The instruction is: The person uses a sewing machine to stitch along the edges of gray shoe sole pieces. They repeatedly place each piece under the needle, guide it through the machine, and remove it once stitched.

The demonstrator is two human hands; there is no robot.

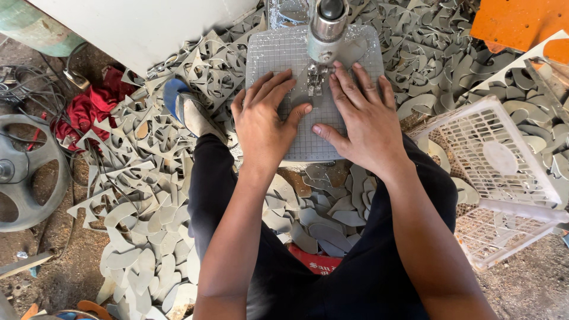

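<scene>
Now we've got both hands flat, fingers spread, pressing one grey sheet [308,127] onto the gridded plate beneath the machine head [325,26]. Left hand [264,121] and right hand [361,118] flank the tool; best we keep fingertips clear and the sheet flush. One white crate [504,178], countless grey offcuts [148,195].

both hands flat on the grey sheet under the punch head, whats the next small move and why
Probably slide the grey sheet a little to bring an uncut patch under the metal punch head. Left hand and right hand both lie flat on it, fingertips beside the tool, so nudging looks easiest.
</scene>
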